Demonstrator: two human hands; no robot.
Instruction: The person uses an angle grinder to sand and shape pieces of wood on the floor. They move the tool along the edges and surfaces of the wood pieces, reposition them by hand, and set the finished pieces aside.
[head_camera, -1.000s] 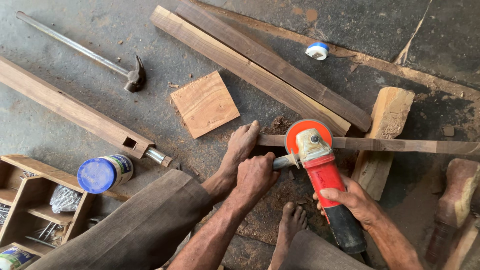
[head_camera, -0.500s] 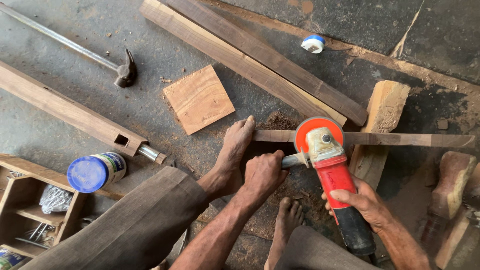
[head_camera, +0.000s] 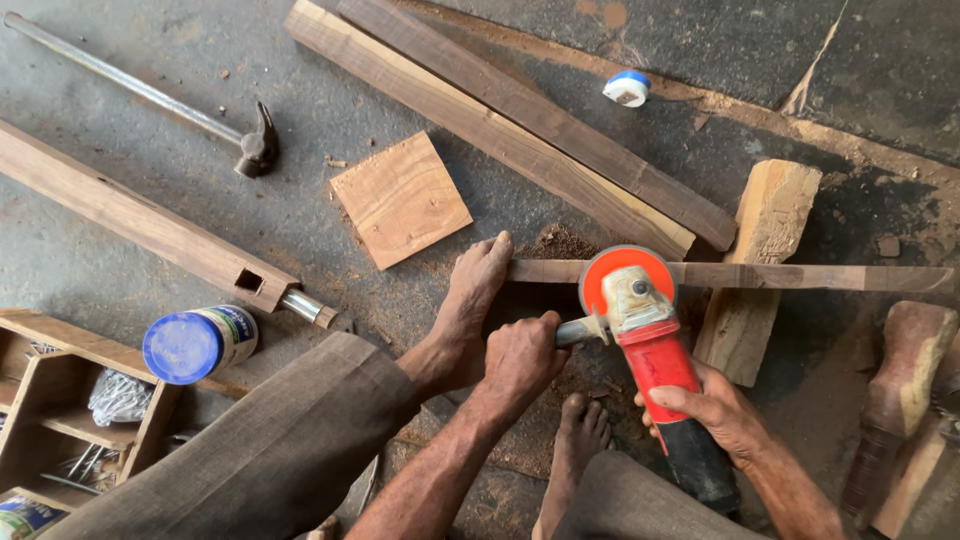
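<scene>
A: What is lying nearest the person?

B: A wooden tray (head_camera: 60, 410) is sitting at lower left, with a blue-lidded can (head_camera: 198, 343) lying on its side just beside it.

A: And the hands?

B: The right hand (head_camera: 712, 412) is wrapping tight around the red body of the grinder (head_camera: 650, 360). The left hand (head_camera: 522, 358) is clamping closed on the grinder's side handle.

A: Where is the grinder sitting?

B: Its orange disc is resting on a thin wooden strip (head_camera: 770, 276), which is lying across a wood block (head_camera: 760, 265). A bare foot (head_camera: 468, 310) is pressing against the strip's left end.

A: Farther out?

B: A square board (head_camera: 400, 199) is lying flat, two long planks (head_camera: 520, 125) are running diagonally beyond it, and a hammer (head_camera: 150, 95) is lying at upper left.
</scene>
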